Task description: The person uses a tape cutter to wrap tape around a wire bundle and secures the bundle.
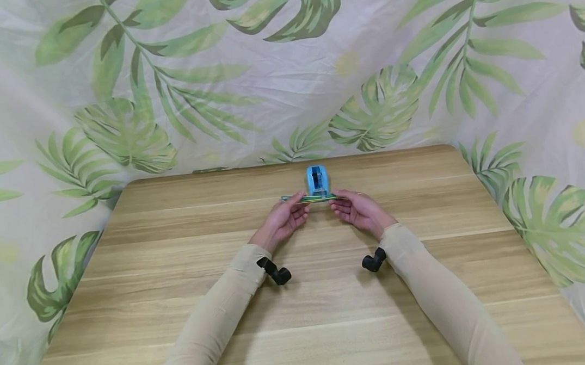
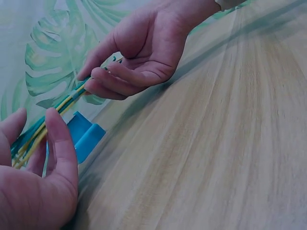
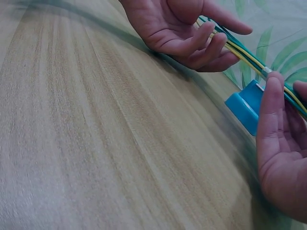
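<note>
A thin bundle of green and yellow wires [image 1: 319, 199] is held level between both hands, a little above the table. My left hand [image 1: 285, 220] pinches its left end between thumb and fingers. At the other end my right hand [image 1: 361, 212] holds it the same way, its lower fingers loosely bent. Around the middle of the bundle a pale, shiny band [image 3: 267, 70] shows in the right wrist view. Just behind the wires stands a blue tape dispenser [image 1: 317, 178], its toothed cutting edge facing the hands. Fingers partly hide the wire ends.
The wood-grain table [image 1: 322, 312] reaches back to a leaf-patterned cloth [image 1: 288, 84] hanging behind and at both sides. Black wrist mounts sit on the left sleeve [image 1: 219, 311] and the right sleeve [image 1: 444, 290].
</note>
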A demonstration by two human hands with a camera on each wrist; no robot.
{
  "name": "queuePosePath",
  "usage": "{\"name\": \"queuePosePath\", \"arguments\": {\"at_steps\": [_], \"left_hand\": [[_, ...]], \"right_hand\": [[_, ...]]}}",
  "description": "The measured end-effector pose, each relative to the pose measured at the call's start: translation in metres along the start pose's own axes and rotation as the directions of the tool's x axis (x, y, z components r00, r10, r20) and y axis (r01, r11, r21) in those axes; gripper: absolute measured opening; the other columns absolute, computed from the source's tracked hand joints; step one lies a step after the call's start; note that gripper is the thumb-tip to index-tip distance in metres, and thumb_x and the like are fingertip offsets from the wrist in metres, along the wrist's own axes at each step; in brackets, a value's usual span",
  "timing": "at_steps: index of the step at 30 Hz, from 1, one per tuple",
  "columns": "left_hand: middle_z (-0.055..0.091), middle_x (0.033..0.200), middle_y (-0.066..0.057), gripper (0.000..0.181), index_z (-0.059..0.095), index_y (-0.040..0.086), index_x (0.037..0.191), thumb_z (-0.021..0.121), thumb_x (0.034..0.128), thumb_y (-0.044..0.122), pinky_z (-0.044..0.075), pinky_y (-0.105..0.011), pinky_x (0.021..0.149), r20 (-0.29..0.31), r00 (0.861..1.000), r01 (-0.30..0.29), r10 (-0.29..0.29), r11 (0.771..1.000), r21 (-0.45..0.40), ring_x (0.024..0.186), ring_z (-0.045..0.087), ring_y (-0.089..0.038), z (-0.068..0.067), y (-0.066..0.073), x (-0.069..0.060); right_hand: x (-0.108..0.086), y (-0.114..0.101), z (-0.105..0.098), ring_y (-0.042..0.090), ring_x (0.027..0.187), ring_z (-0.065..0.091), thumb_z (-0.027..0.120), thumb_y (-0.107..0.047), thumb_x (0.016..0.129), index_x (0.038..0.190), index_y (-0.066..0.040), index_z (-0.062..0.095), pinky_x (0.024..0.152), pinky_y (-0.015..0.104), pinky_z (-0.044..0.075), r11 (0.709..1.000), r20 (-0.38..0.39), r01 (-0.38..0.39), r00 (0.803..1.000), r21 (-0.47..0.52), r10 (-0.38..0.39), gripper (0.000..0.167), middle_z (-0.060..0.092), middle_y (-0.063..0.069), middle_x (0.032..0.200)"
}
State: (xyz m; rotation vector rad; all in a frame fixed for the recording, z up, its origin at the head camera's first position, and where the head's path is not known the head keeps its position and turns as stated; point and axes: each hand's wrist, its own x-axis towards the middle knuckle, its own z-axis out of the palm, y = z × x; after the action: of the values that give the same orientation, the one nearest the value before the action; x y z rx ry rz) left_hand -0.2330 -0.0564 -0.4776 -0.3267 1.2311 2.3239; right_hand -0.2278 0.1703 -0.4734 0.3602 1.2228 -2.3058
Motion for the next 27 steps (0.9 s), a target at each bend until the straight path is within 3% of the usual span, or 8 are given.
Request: {"name": "queuePosePath", "arguments": {"at_steps": [4,11,19,27], "left_hand": [[0.065,0.086,-0.010,0.020,0.061,0.008,0.096,0.066,0.0999,0.027,0.055,-0.024,0.062,-0.073,0.997,0.015,-0.015,1.000,0.007,0.066,0.062,-0.016,0.0018,0.0012,-0.0003],[0.060,0.076,-0.002,0.029,0.056,0.012,0.091,0.071,0.0952,0.036,0.046,-0.019,0.048,-0.168,0.985,0.053,-0.041,0.996,0.067,0.053,0.051,-0.009,0.0020,0.0039,-0.0022],[0.065,0.075,-0.002,0.021,0.062,0.010,0.098,0.071,0.0962,0.029,0.051,-0.021,0.054,-0.177,0.984,0.040,-0.029,0.998,0.057,0.055,0.055,-0.011,0.0043,0.0047,-0.0023],[0.067,0.080,-0.003,0.010,0.063,0.011,0.100,0.069,0.0975,0.019,0.051,-0.022,0.056,-0.134,0.991,0.040,-0.030,0.996,0.076,0.057,0.056,-0.011,0.0013,0.0070,0.0002]], "right_hand": [[0.0000,-0.0002,-0.0001,0.014,0.071,0.069,0.060,-0.013,0.103,0.104,-0.003,0.063,0.066,0.024,0.057,1.000,0.003,0.001,1.000,-0.009,-0.001,0.011,0.073,0.010,0.082],[0.0002,-0.0012,0.0012,0.014,0.072,0.068,0.060,-0.011,0.102,0.106,-0.004,0.063,0.066,0.024,0.057,0.999,0.011,0.003,1.000,-0.033,-0.002,0.009,0.073,0.010,0.086],[0.0029,-0.0023,0.0019,0.014,0.075,0.068,0.059,-0.009,0.102,0.118,-0.003,0.058,0.068,0.024,0.056,0.998,0.024,0.004,1.000,-0.055,-0.003,0.017,0.073,0.008,0.088],[0.0030,-0.0032,0.0029,0.014,0.073,0.067,0.055,-0.006,0.102,0.123,-0.003,0.055,0.066,0.024,0.055,0.999,0.032,0.006,0.999,-0.048,-0.004,0.021,0.073,0.010,0.088]]}}
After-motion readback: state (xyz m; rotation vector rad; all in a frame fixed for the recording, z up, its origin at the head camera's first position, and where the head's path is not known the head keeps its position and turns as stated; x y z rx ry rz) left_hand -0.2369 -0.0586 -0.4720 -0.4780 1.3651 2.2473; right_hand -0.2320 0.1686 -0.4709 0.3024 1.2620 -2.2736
